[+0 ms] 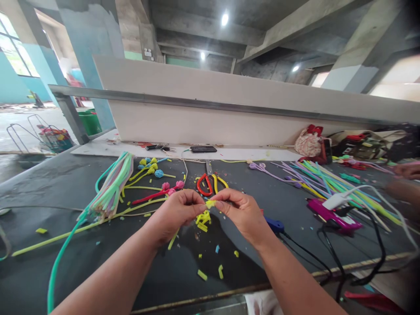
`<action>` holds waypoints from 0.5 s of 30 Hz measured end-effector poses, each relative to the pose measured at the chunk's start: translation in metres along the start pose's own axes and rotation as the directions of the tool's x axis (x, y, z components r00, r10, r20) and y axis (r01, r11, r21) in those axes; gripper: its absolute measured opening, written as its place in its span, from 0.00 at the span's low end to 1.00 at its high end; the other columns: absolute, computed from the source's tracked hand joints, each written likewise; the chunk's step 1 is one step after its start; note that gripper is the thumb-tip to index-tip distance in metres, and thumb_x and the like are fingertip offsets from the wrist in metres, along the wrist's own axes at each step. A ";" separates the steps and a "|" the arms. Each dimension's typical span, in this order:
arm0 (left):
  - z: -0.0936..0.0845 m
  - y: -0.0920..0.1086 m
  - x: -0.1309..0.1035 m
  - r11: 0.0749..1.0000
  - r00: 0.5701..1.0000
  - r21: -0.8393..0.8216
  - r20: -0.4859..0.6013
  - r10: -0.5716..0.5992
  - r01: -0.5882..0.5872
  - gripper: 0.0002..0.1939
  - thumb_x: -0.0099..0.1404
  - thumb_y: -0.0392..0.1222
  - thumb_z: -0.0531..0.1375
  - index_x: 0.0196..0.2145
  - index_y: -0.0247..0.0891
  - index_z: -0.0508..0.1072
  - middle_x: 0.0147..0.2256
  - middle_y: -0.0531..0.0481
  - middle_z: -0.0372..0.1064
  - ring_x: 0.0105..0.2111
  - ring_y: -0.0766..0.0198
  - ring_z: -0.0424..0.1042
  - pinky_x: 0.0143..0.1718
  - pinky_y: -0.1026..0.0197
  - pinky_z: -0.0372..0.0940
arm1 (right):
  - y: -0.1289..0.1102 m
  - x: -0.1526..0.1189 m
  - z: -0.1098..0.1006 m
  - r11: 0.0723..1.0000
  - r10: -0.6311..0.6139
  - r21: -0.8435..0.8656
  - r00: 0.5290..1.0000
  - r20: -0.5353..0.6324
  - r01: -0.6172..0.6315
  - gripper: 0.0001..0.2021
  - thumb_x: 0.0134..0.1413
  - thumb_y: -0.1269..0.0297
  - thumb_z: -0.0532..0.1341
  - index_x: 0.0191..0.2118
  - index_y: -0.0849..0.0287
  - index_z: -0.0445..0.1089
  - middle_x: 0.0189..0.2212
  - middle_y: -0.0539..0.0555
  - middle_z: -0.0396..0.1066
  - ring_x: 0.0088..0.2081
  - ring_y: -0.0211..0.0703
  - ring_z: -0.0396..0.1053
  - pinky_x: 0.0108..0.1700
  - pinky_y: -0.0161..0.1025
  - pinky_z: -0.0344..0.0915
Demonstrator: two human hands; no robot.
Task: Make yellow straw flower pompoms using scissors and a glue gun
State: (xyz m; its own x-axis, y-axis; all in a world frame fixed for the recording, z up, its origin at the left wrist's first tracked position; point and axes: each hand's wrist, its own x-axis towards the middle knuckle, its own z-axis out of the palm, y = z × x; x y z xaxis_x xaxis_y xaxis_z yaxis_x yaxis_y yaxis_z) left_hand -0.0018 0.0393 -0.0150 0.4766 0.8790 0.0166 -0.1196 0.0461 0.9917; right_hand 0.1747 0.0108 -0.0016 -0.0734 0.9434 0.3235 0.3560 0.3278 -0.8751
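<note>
Between the fingertips of both my hands is a small yellow fuzzy piece (210,204), held just above the dark table. My left hand (179,212) pinches its left side; my right hand (241,214) pinches its right side. Below them lies a small heap of cut yellow pieces (203,218). Scissors (205,183) with red and yellow handles rest beyond my fingertips. Left of these are pink flower-like buds on a red stem (149,197), and yellow and blue buds (152,166). Partly behind my right wrist sits a blue tool (274,225) with a black cord.
A bundle of pastel fuzzy stems (114,188) lies at left, more loose stems (315,179) at right. A magenta power strip (337,216) with a white plug and cords is at right. A phone (203,149) lies by the white back panel. Another person's hand (407,170) shows far right.
</note>
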 end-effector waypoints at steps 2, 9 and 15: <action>0.001 0.000 0.001 0.995 0.997 0.075 -0.055 0.062 -0.058 0.10 0.51 0.42 0.65 0.30 0.35 0.70 0.20 0.59 0.59 0.17 0.76 0.52 0.18 0.70 0.47 | -0.002 0.000 0.000 0.999 -0.007 -0.034 1.000 -0.016 0.007 0.06 0.49 0.61 0.62 0.31 0.57 0.74 0.28 0.50 0.73 0.32 0.40 0.68 0.38 0.38 0.62; 0.004 -0.002 0.003 0.956 0.971 0.227 -0.110 0.213 -0.184 0.08 0.52 0.41 0.64 0.30 0.35 0.74 0.27 0.52 0.69 0.27 0.69 0.65 0.31 0.66 0.59 | 0.001 0.000 -0.002 0.999 0.025 -0.034 1.000 -0.018 -0.026 0.06 0.49 0.62 0.63 0.31 0.57 0.74 0.28 0.49 0.73 0.32 0.40 0.68 0.38 0.37 0.62; 0.003 0.005 0.001 0.930 0.971 0.323 -0.098 0.217 -0.175 0.06 0.51 0.40 0.63 0.26 0.35 0.77 0.25 0.52 0.70 0.25 0.69 0.64 0.29 0.66 0.58 | -0.001 0.004 -0.006 0.996 0.036 -0.077 0.999 0.036 -0.034 0.06 0.47 0.62 0.63 0.28 0.58 0.74 0.26 0.49 0.73 0.31 0.39 0.68 0.37 0.36 0.61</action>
State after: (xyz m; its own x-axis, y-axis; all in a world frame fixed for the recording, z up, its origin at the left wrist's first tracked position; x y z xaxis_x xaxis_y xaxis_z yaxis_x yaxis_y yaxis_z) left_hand 0.0009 0.0384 -0.0100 0.3515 0.9103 0.2185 0.0865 -0.2640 0.9606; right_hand 0.1796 0.0136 0.0024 -0.0935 0.9559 0.2784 0.4291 0.2910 -0.8551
